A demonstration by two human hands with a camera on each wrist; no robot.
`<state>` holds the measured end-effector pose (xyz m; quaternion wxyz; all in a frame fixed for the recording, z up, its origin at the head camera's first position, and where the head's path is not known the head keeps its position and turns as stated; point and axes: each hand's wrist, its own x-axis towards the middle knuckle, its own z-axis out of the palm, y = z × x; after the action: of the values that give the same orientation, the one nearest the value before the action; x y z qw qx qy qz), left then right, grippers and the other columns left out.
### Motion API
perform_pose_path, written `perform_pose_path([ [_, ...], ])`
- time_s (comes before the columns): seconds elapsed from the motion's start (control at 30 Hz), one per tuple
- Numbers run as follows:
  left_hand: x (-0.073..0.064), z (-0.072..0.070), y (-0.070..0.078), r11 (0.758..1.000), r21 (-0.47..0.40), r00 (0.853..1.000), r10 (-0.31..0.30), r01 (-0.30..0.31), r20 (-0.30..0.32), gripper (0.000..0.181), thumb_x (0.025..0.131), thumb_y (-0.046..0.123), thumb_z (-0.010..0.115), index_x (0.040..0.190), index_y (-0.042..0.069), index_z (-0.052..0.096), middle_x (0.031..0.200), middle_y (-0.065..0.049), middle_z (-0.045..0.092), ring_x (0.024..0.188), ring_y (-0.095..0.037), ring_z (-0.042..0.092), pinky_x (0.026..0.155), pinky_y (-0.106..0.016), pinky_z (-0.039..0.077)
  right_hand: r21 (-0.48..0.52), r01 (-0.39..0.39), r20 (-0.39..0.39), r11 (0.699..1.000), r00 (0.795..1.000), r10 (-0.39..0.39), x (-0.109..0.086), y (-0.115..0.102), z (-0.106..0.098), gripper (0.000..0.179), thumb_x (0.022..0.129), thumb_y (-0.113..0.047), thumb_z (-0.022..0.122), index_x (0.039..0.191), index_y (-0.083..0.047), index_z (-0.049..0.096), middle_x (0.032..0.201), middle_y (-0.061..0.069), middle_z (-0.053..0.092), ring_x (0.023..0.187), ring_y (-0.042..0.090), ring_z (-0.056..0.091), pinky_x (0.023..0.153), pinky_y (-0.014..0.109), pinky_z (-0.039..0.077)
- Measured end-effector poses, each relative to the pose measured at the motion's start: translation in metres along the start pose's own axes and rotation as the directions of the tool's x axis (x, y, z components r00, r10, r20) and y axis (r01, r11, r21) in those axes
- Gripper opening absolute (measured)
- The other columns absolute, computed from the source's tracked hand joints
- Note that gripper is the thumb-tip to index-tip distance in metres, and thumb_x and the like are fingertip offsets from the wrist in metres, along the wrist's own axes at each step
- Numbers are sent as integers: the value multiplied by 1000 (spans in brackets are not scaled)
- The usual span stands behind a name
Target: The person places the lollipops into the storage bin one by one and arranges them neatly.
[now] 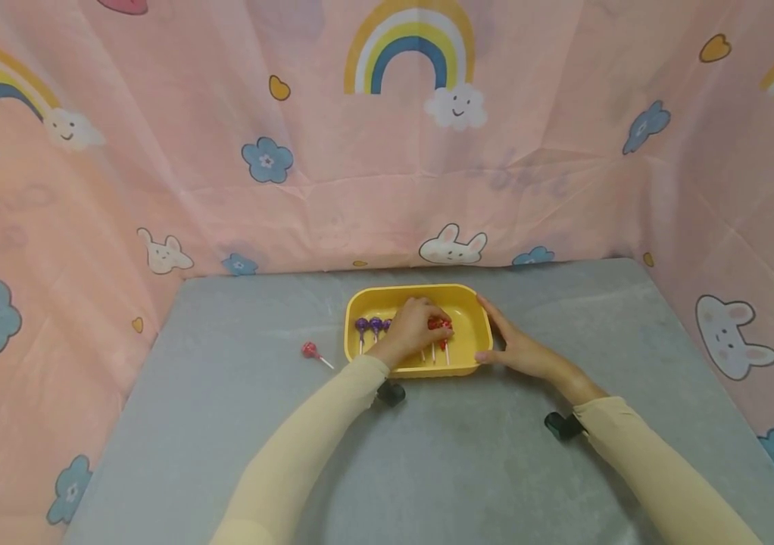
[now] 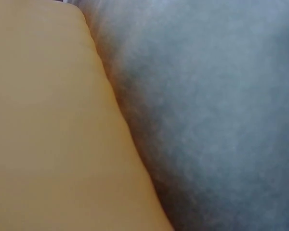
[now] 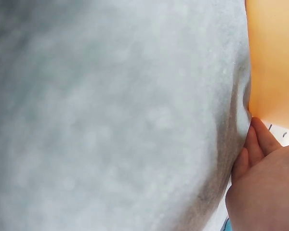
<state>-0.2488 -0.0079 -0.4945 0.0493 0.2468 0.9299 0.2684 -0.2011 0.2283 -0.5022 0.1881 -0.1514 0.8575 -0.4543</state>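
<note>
A yellow tray stands on the grey table, with several lollipops lying in it. Purple-wrapped lollipops are at its left end, their white sticks toward me. My left hand reaches inside and pinches a red lollipop between thumb and fingers; its palm hides the middle of the row. At the tray's right end, my right hand lays extended fingers along the outer wall, with the thumb at the near corner. Outside on the left lies a pinkish-red lollipop.
The grey table extends around the tray on all sides. Pink printed cloth hangs behind the table and along both sides. Dark wrist cameras sit low under both forearms, close to the tabletop.
</note>
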Motion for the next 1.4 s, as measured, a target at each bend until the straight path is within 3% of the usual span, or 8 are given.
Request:
perform_pose_path([
  [0.3, -1, -1, 2, 1000, 11, 1000, -5, 5, 0, 28, 88, 39, 74, 108, 20, 77, 101, 1, 65, 95, -15, 49, 82, -26, 40, -5, 7, -8, 1000, 1000, -7, -1, 1, -1, 104, 90, -32, 71, 157, -41, -8, 169, 11, -4, 155, 41, 0, 118, 72, 7],
  [0.6, 0, -1, 2, 1000, -10, 1000, -19, 19, 0, 29, 89, 40, 73, 109, 19, 76, 103, 2, 65, 96, -14, 48, 83, -27, 40, -5, 2, -7, 1000, 1000, -2, 0, 0, -1, 103, 90, -33, 71, 156, -46, -8, 169, 10, -4, 155, 41, 0, 117, 72, 7],
  [0.8, -1, -3, 3, 999, -37, 999, -13, 12, -30, 26, 90, 38, 72, 107, 19, 76, 103, 1, 66, 95, -14, 49, 83, -27, 42, -15, 14, -8, 1000, 1000, -14, -1, 2, 0, 103, 91, -31, 71, 157, -43, -8, 169, 10, -4, 155, 41, 0, 118, 72, 7],
  [0.93, -2, -7, 3, 997, -75, 998, -18, 13, -64, 25, 90, 36, 72, 106, 18, 76, 110, 1, 68, 102, -15, 53, 91, -29, 45, -15, 16, -5, 1000, 1000, -16, -1, 3, 0, 103, 91, -31, 71, 157, -42, -7, 169, 10, -4, 155, 41, 1, 118, 72, 7],
  [1.07, -3, -15, 4, 995, -93, 994, 11, -21, -109, 25, 91, 35, 71, 109, 18, 75, 115, 2, 72, 113, -18, 57, 105, -32, 44, -9, 10, -8, 1000, 1000, -10, -1, 2, 0, 103, 90, -32, 71, 157, -43, -7, 169, 10, -3, 155, 41, 1, 118, 72, 8],
  [1.17, -8, -27, 7, 987, -157, 993, 18, -37, -121, 25, 92, 32, 70, 111, 17, 74, 117, 0, 71, 118, -19, 59, 110, -36, 43, -16, 9, -11, 1000, 1000, -9, 0, 2, 0, 103, 90, -33, 71, 157, -43, -6, 169, 10, -4, 155, 40, 0, 118, 71, 7],
  [1.4, -39, -63, 13, 961, -273, 986, 1, -47, -166, 26, 92, 31, 70, 114, 18, 73, 123, -2, 65, 122, -22, 55, 111, -43, 42, -24, 27, -13, 999, 1000, -27, -1, 2, -1, 104, 90, -31, 72, 158, -38, -7, 169, 12, -4, 155, 42, -1, 118, 71, 7],
])
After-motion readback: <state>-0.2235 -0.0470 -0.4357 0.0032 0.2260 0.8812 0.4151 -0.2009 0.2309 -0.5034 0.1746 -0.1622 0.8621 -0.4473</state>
